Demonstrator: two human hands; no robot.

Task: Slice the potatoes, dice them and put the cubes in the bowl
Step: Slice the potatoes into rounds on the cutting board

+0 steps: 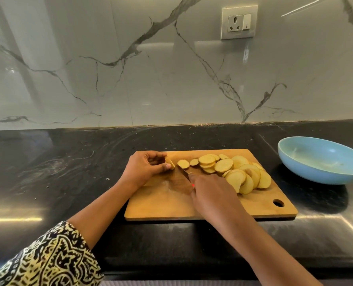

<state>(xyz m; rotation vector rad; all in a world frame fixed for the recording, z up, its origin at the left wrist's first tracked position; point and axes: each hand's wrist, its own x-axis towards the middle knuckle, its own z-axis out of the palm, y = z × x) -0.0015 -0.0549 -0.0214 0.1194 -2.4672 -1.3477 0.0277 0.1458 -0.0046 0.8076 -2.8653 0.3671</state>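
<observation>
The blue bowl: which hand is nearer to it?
The right hand. It grips the knife at the middle of the cutting board, left of the bowl. The left hand holds a potato piece at the board's far left.

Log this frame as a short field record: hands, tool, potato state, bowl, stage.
left hand: pinching the potato end piece on the cutting board
right hand: gripping the knife, blade pointing away between end piece and slices
potato slices: overlapping rounds on the board's right half
bowl: blue, right of the board, no cubes visible
stage: slicing nearly done, dicing not started
</observation>
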